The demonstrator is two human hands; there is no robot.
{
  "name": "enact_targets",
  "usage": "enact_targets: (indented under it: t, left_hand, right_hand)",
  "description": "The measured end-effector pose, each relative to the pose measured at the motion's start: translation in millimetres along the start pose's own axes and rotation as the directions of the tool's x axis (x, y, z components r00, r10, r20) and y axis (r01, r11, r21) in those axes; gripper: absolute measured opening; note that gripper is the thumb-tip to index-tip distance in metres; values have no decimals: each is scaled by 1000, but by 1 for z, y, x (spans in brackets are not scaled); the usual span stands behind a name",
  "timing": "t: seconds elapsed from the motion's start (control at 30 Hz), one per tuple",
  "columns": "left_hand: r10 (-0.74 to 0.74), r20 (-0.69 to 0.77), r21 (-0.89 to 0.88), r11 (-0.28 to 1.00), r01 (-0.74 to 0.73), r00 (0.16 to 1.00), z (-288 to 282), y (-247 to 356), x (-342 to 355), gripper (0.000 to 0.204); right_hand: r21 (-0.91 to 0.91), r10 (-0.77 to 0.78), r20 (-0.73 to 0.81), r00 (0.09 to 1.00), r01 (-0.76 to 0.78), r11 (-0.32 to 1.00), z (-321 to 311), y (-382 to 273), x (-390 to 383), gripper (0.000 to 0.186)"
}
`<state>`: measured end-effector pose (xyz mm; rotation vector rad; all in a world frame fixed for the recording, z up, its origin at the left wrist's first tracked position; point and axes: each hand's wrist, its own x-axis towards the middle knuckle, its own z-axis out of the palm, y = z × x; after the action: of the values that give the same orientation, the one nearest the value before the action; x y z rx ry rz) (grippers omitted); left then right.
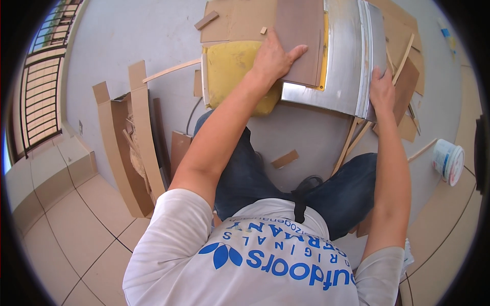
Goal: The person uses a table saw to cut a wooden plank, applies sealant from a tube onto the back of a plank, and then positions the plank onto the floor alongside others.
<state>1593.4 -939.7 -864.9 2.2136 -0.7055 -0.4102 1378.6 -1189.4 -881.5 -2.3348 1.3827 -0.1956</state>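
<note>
My left hand (275, 57) lies on a flat brown board (301, 46) with its thumb spread out to the right. The board rests on the silver metal top (344, 56) of what looks like a table saw, along a yellow strip (323, 76). Under my left wrist is the machine's yellow body (229, 66). A tiny wood block (263, 30) sits by my left fingertips. At the right, my right hand (382, 94) is closed around the edge of a long metal rail (363, 61) on the top; some of its fingers are hidden.
A long cardboard box (120, 153) with wood scraps stands to the left. Strips of wood (403, 58) and cardboard (408, 127) lie to the right, near a white bucket (448, 160). An offcut (285, 159) lies between my legs. A black railing (43, 97) is far left.
</note>
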Motion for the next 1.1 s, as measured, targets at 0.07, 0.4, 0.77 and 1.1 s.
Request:
enact_targets:
  t: [0.07, 0.4, 0.77, 1.1]
  left_hand:
    - [17, -9, -9, 1000, -18, 1000, 0, 1, -3, 101]
    - [-17, 24, -30, 999, 17, 1000, -3, 10, -19, 90]
    - [-35, 22, -105, 994, 37, 999, -5, 14, -33, 84]
    - [-27, 26, -21, 999, 28, 999, -1, 9, -38, 86]
  right_hand:
    - [-13, 18, 18, 1000, -17, 1000, -1, 0, 0, 63]
    - [-30, 16, 15, 1000, -15, 999, 2, 8, 3, 65]
    - [-9, 16, 25, 1000, -16, 1000, -3, 0, 0, 64]
    - [-26, -16, 33, 999, 17, 1000, -3, 9, 2, 66]
